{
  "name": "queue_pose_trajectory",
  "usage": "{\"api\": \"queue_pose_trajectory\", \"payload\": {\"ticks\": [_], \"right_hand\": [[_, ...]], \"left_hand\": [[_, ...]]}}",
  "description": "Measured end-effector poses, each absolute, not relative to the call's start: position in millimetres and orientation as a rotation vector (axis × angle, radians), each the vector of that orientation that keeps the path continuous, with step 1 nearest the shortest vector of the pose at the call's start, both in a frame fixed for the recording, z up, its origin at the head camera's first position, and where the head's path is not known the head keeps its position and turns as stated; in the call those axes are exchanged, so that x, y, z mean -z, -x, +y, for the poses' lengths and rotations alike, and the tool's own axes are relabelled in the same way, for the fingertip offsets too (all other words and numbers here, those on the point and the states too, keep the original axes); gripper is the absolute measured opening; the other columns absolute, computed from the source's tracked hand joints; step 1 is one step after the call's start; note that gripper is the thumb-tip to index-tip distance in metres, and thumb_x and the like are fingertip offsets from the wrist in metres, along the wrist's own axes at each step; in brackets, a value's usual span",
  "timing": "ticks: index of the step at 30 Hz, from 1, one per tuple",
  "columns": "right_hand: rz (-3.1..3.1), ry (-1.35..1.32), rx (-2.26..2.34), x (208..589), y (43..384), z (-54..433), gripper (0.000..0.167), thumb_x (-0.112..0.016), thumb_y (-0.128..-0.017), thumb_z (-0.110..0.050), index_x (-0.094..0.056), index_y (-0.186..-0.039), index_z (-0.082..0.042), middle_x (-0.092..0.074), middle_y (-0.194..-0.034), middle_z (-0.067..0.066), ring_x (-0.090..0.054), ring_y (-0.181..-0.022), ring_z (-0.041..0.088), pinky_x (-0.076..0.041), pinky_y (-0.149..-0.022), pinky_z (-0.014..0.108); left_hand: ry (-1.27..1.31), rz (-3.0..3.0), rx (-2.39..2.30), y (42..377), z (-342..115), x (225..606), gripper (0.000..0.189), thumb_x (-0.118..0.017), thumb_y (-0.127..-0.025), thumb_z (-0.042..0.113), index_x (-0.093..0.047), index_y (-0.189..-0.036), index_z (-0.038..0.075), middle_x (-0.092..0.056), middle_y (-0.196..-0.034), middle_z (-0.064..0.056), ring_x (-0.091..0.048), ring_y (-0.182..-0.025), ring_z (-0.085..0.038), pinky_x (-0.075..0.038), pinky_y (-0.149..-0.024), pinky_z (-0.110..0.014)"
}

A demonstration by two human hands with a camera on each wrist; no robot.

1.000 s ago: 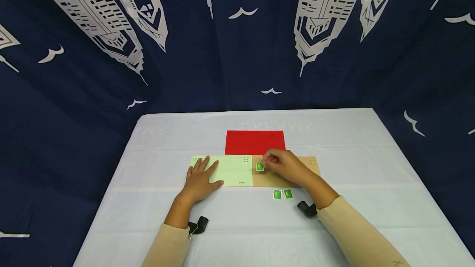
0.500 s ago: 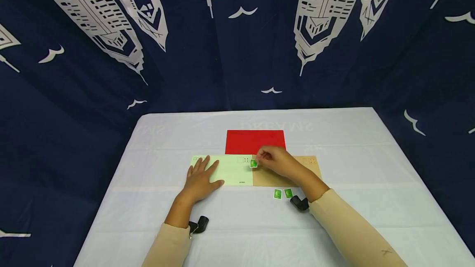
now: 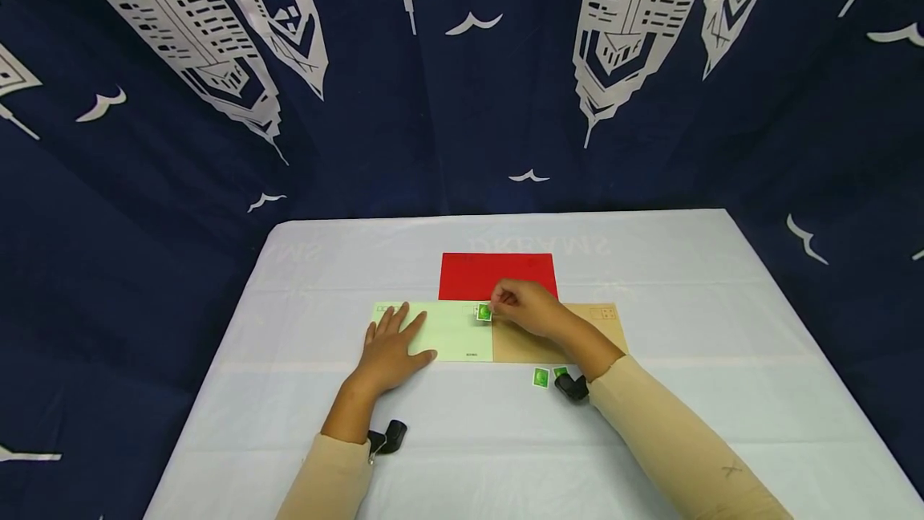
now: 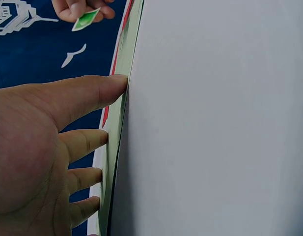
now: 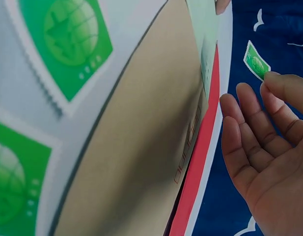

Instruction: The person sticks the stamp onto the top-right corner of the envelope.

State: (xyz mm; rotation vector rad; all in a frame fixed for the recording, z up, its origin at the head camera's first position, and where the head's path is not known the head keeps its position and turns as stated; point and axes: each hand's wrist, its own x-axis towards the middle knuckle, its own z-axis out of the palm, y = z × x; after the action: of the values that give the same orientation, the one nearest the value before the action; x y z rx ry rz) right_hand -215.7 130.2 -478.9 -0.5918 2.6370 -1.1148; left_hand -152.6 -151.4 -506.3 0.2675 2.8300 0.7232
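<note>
Spread flat, the left hand presses on the left part of the pale green envelope, its fingertips on the paper in the left wrist view. The right hand pinches a green postage stamp with a white perforated edge between thumb and index finger. In the head view that stamp overlaps the green envelope's upper right corner, where small printed boxes are. The right wrist view shows the stamp by one corner, held above the paper. Under the right hand lies a brown envelope.
A red envelope lies behind the other two. Two more stamps rest on the white tablecloth in front of the brown envelope; one stamp shows fully, the other is partly covered by the right wrist camera. A dark blue curtain hangs behind.
The right hand has carried the stamp leftward and slightly away, from over the brown envelope to over the green envelope's upper right corner. The left hand has stayed in place.
</note>
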Motion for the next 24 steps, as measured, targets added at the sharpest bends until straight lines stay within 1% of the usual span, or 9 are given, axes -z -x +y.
{"api": "queue_pose_trajectory", "payload": {"ticks": [6, 11, 24], "right_hand": [[2.626, 0.589, 1.072, 480, 222, 125, 0.007, -0.068, -0.097, -0.024, -0.066, -0.095, -0.018, -0.067, -0.093, -0.002, -0.060, -0.088, 0.014, -0.052, -0.080, 0.026], [2.611, 0.614, 1.073, 481, 224, 121, 0.005, -0.067, -0.098, -0.021, -0.066, -0.095, -0.016, -0.067, -0.094, -0.001, -0.060, -0.089, 0.014, -0.052, -0.082, 0.027], [2.603, 0.634, 1.033, 484, 231, 111, 0.006, -0.067, -0.098, -0.019, -0.066, -0.094, -0.015, -0.067, -0.092, -0.001, -0.059, -0.087, 0.014, -0.052, -0.080, 0.025]], "left_hand": [[-0.262, 2.826, -0.725, 153, -151, 508, 0.073, -0.068, -0.093, 0.043, -0.041, -0.156, 0.018, -0.020, -0.170, -0.013, -0.007, -0.159, -0.039, -0.007, -0.124, -0.067], [-0.264, 2.831, -0.719, 153, -152, 508, 0.073, -0.068, -0.093, 0.043, -0.042, -0.156, 0.018, -0.021, -0.169, -0.013, -0.008, -0.158, -0.039, -0.008, -0.124, -0.067], [-0.261, 2.831, -0.709, 153, -153, 509, 0.073, -0.068, -0.093, 0.044, -0.041, -0.156, 0.018, -0.021, -0.169, -0.013, -0.008, -0.158, -0.039, -0.008, -0.124, -0.067]]}}
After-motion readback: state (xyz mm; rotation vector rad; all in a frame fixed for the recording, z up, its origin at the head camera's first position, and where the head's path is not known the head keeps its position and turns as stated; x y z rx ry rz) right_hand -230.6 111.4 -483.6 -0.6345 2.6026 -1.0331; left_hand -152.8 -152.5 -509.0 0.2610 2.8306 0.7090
